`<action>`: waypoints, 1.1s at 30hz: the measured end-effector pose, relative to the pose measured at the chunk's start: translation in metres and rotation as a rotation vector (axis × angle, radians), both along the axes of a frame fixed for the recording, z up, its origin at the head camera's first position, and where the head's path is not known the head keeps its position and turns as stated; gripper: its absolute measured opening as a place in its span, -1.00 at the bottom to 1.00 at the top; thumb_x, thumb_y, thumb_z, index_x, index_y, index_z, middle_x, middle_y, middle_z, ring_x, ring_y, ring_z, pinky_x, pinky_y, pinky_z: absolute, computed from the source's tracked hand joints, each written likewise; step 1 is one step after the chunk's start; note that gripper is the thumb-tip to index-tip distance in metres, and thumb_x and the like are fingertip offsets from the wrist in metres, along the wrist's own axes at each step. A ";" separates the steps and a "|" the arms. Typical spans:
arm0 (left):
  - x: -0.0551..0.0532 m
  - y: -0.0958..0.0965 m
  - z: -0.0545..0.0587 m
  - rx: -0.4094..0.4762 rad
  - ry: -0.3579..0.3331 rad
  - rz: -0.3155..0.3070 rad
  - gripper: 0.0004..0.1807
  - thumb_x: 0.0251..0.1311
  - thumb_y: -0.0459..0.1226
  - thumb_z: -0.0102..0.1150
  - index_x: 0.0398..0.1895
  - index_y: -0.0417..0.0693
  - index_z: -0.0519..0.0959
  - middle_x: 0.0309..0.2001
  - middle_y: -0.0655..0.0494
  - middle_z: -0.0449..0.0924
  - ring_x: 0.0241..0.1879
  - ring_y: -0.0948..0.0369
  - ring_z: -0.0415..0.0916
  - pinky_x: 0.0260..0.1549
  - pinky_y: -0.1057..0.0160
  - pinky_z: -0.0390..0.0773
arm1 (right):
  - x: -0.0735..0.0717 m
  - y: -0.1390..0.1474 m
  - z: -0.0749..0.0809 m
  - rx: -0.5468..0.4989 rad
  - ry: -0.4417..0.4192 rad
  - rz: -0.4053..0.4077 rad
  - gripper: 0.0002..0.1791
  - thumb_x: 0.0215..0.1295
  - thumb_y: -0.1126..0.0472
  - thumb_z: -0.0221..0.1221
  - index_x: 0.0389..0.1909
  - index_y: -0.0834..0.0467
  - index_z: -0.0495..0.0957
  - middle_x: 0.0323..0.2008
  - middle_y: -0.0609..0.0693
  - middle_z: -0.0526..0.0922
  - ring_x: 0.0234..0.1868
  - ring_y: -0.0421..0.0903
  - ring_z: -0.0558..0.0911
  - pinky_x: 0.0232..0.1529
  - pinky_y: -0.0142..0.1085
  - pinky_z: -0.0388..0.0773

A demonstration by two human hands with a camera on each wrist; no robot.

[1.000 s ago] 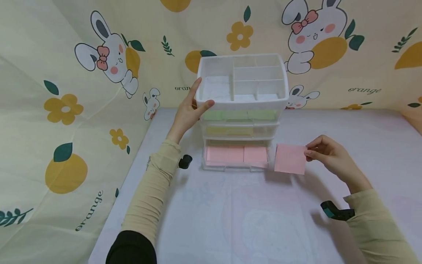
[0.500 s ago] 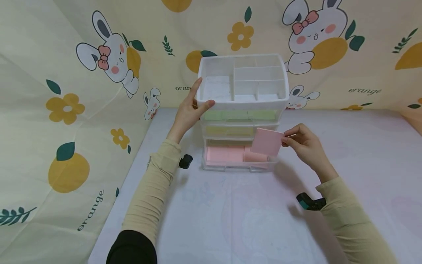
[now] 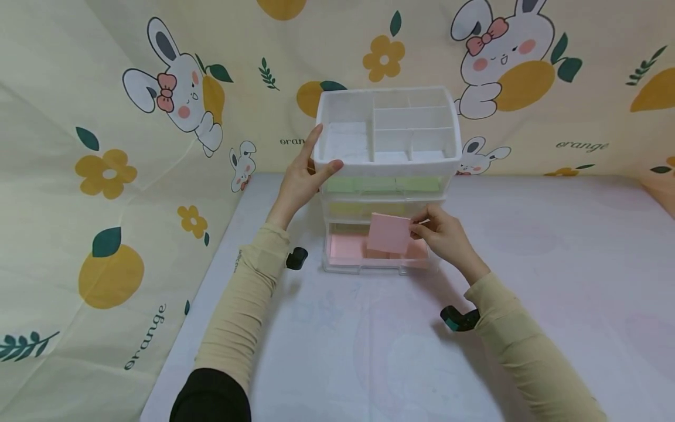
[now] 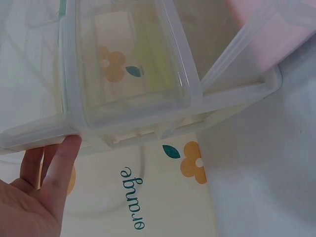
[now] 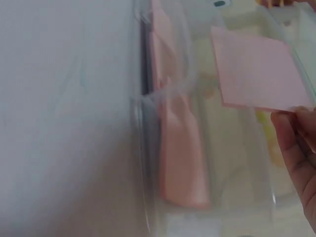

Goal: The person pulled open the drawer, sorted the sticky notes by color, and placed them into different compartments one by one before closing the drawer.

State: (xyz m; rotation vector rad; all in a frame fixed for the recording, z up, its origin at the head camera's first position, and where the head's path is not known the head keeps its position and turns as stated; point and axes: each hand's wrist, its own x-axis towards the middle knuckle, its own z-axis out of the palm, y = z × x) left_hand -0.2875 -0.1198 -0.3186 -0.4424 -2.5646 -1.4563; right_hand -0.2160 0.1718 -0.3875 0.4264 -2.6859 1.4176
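A pink sticky note pad [image 3: 389, 233] is pinched at its right edge between the thumb and fingers of my right hand [image 3: 443, 237]. It overlaps the pulled-out bottom drawer [image 3: 379, 270], where more pink pads [image 3: 346, 246] lie. In the right wrist view the held pad [image 5: 261, 71] is tilted above the clear drawer, with pink pads [image 5: 182, 163] inside. My left hand [image 3: 299, 190] grips the left front corner of the white drawer organizer [image 3: 390, 169], thumb on its front rim. The left wrist view shows the left hand [image 4: 47, 190] at the organizer's side edge.
Green pads [image 3: 382, 184] show through the upper drawer and yellow ones [image 3: 364, 208] through the middle drawer. The organizer's top tray [image 3: 416, 117] has several compartments. A patterned cloth [image 3: 174, 281] stands behind and left of the white table [image 3: 343, 346].
My right hand has carried the pink sticky note pad leftward, from beside the organizer to over the open bottom drawer. My left hand has stayed on the organizer's corner.
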 end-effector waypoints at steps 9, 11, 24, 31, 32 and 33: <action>0.000 -0.002 0.001 0.004 -0.014 -0.003 -0.18 -0.05 0.34 0.10 0.23 0.98 -0.16 -0.45 0.02 0.33 -0.51 0.12 0.36 -0.53 0.27 0.44 | -0.007 -0.017 -0.016 -0.001 -0.025 0.065 -0.91 0.23 0.36 0.15 -0.27 0.25 0.47 -0.34 0.20 0.65 -0.34 -0.01 0.67 -0.35 -0.23 0.63; 0.001 -0.002 0.001 0.005 -0.012 -0.006 -0.18 -0.06 0.34 0.10 0.23 0.98 -0.16 -0.46 0.02 0.33 -0.53 0.11 0.36 -0.53 0.27 0.43 | -0.007 -0.018 -0.019 0.004 -0.026 0.069 -0.90 0.22 0.37 0.16 -0.26 0.26 0.47 -0.34 0.21 0.65 -0.33 0.01 0.67 -0.38 -0.29 0.62; 0.001 0.000 0.002 0.005 0.000 -0.006 -0.18 -0.05 0.32 0.10 0.23 0.97 -0.15 -0.47 0.04 0.33 -0.55 0.11 0.35 -0.54 0.27 0.42 | -0.005 -0.026 -0.024 0.188 0.032 -0.010 -0.79 0.25 0.31 0.14 -0.12 0.28 0.57 -0.27 0.18 0.70 -0.28 0.03 0.69 -0.20 -0.11 0.60; 0.000 0.000 0.001 0.008 -0.002 -0.005 -0.19 -0.02 0.29 0.11 0.23 0.98 -0.15 -0.47 0.03 0.33 -0.54 0.11 0.35 -0.54 0.26 0.41 | -0.003 -0.026 -0.027 0.287 0.160 -0.012 -0.83 0.21 0.32 0.18 -0.22 0.27 0.66 -0.33 0.15 0.72 -0.39 -0.04 0.65 -0.30 -0.13 0.58; 0.000 0.000 0.001 0.011 -0.002 -0.007 -0.19 -0.01 0.29 0.12 0.23 0.97 -0.15 -0.47 0.02 0.33 -0.55 0.11 0.35 -0.54 0.26 0.41 | -0.003 -0.026 -0.027 0.300 0.170 -0.009 -0.84 0.21 0.31 0.18 -0.24 0.26 0.66 -0.36 0.15 0.72 -0.43 -0.06 0.63 -0.33 -0.14 0.58; 0.000 0.000 0.000 0.014 -0.002 -0.009 -0.19 -0.01 0.28 0.12 0.23 0.97 -0.15 -0.48 0.02 0.33 -0.55 0.11 0.35 -0.54 0.26 0.41 | -0.003 -0.026 -0.028 0.309 0.177 -0.005 -0.85 0.22 0.31 0.18 -0.25 0.26 0.66 -0.36 0.14 0.72 -0.44 -0.09 0.62 -0.35 -0.16 0.57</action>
